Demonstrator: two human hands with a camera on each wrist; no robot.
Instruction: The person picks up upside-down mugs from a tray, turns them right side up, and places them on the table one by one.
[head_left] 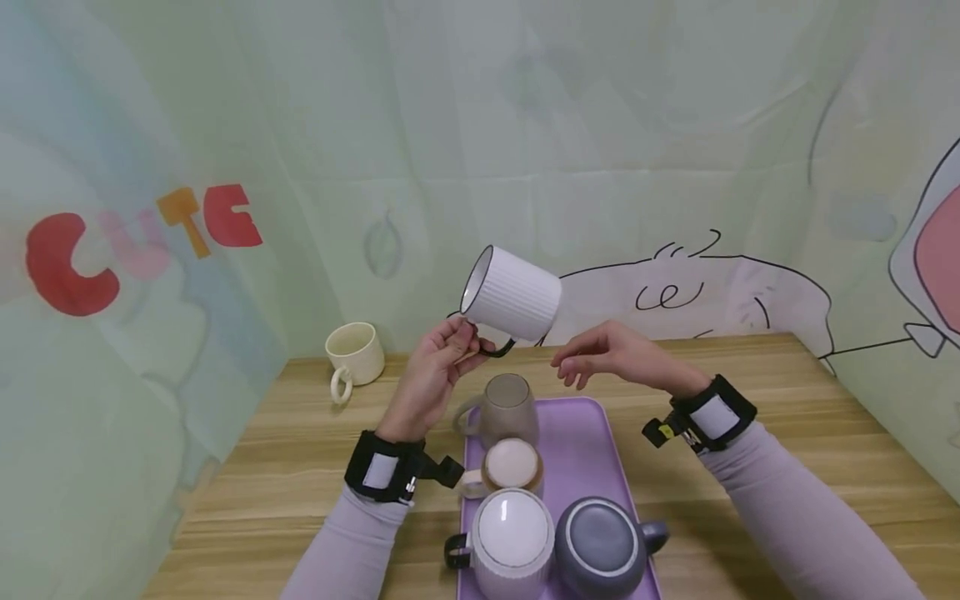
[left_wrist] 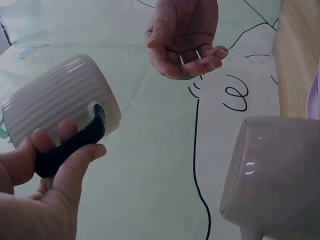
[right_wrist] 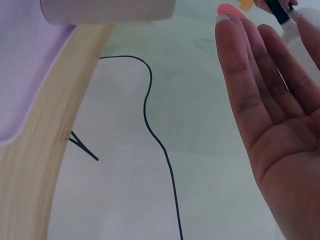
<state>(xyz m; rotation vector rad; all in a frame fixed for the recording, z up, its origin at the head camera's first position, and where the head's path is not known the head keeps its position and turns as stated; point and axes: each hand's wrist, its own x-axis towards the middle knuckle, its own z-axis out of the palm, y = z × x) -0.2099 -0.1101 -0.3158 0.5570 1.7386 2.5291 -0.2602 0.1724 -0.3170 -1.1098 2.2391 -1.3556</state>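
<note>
With my left hand (head_left: 437, 367) I grip the white mug (head_left: 519, 296) by its black handle (head_left: 503, 349), near the middle of the frame. The mouth points to the left and slightly up; the long axis slopes down to the right, with the handle below. My right hand (head_left: 618, 358), right of the mug, has loosely bent fingers and holds nothing. Below, a grey-brown mug (head_left: 508, 417) stands at the upper left of the purple tray (head_left: 573, 429), with open room at its right. Behind, the bench (head_left: 750, 362) edge meets the printed cloth (head_left: 390, 150).
</note>
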